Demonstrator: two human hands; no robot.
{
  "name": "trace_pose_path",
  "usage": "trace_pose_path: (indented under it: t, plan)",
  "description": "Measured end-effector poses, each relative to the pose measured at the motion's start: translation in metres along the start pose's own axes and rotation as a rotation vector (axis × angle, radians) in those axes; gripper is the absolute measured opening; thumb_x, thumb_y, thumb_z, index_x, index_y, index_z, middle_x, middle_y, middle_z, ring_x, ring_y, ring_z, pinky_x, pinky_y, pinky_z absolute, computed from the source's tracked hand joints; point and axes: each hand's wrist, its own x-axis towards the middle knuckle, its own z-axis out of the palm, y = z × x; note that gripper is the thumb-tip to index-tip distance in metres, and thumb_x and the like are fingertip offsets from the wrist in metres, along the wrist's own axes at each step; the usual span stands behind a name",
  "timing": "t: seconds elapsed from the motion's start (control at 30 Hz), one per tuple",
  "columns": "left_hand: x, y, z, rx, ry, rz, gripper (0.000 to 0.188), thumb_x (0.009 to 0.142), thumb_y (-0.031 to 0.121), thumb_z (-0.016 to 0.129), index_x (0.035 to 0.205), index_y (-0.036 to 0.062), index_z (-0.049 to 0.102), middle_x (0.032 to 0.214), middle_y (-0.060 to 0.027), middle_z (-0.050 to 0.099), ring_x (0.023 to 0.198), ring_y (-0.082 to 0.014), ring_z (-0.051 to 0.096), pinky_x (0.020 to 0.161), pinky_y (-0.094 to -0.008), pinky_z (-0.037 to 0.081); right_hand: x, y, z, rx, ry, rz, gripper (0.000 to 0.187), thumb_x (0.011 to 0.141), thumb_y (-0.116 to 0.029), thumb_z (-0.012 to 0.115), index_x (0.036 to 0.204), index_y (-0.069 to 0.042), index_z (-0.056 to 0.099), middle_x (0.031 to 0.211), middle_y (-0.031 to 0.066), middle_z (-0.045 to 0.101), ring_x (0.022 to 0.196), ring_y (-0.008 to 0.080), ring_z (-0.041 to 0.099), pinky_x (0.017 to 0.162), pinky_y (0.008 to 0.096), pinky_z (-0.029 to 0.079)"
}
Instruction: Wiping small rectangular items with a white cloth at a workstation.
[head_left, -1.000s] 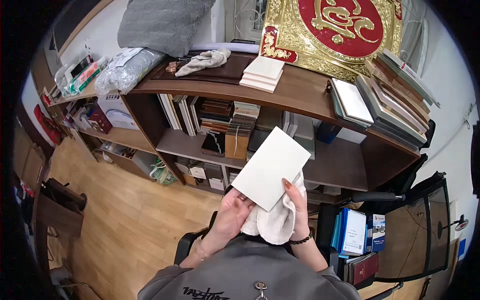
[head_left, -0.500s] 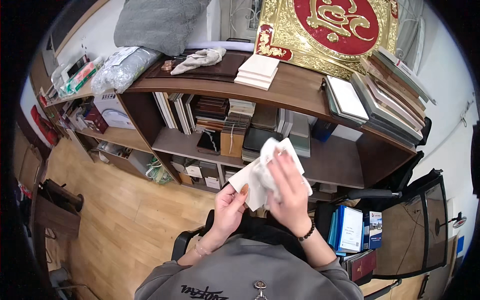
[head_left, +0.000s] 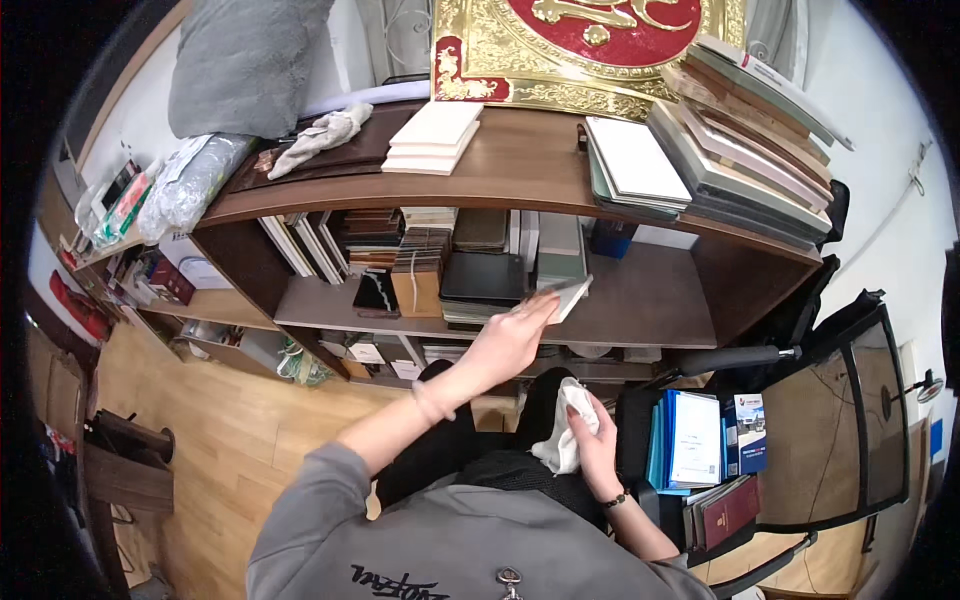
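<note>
Stretched out toward the shelf, my left hand point(head_left: 515, 335) grips a pale flat sample board point(head_left: 570, 302), which is tilted so that it shows narrow. Fingers and thumb are closed on its near edge. The board hangs in front of the grey and dark sample panels point(head_left: 484, 280) on the middle shelf; whether it touches them I cannot tell. Close to my lap, my right hand point(head_left: 597, 440) is closed around a crumpled white cloth point(head_left: 560, 438), partly hidden by the fingers.
On the wooden cabinet point(head_left: 520, 185) lie stacked cream boards point(head_left: 432, 140), a grey cloth point(head_left: 322, 138), white-topped panels point(head_left: 635, 160) and a tall pile of samples point(head_left: 750, 150). A gold and red ornate panel leans behind. Folders point(head_left: 694, 440) rest on a chair at right.
The board has left the cloth and moved forward to the shelf in my left hand. My right hand has drawn back toward my lap with the cloth. The view has shifted right.
</note>
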Motion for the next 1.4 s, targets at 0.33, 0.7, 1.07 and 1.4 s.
trace_pose_path:
  t: [0.33,0.7,1.07,1.4]
  plan:
    - [0.091,-0.108,0.145,0.665,-0.467,0.032,0.042,0.073,0.004,0.057,0.113,-0.0065,0.052,0.096,-0.0236,0.062,0.088,-0.0333,0.062,0.079,-0.0387,0.052,0.002,0.007,-0.023,0.053,0.055,0.05,0.043,0.085,-0.009,0.058,0.124,0.004,0.047,0.113,0.0109,0.058,0.1,0.0145,0.055,0.086,0.0265,0.043]
    - [0.068,-0.192,0.199,0.332,-0.385,-0.344,0.03,0.083,0.012,0.057,0.107,-0.0063,0.055,0.088,-0.0244,0.061,0.083,-0.0387,0.06,0.074,-0.0426,0.051,0.013,0.004,-0.026,0.106,0.023,0.137,0.043,0.084,-0.002,0.058,0.125,0.003,0.046,0.112,0.008,0.058,0.099,0.0125,0.055,0.085,0.0252,0.044]
    - [0.073,-0.197,0.2,-0.232,-0.253,-0.61,0.024,0.09,0.015,0.05,0.107,-0.0029,0.054,0.105,-0.0179,0.056,0.097,-0.0254,0.056,0.081,-0.0354,0.047,0.014,0.005,-0.021,0.094,-0.004,0.143,0.043,0.084,-0.001,0.057,0.125,0.002,0.046,0.112,0.0071,0.058,0.099,0.0119,0.055,0.086,0.0251,0.044]
    - [0.073,-0.199,0.208,-0.384,-0.146,-0.704,0.022,0.089,0.011,0.052,0.108,0.0,0.054,0.11,-0.0163,0.054,0.098,-0.0252,0.054,0.087,-0.0346,0.043,0.014,0.01,-0.023,0.123,-0.009,0.14,0.043,0.084,-0.001,0.057,0.125,0.002,0.046,0.113,0.0075,0.058,0.1,0.0122,0.055,0.087,0.0254,0.043]
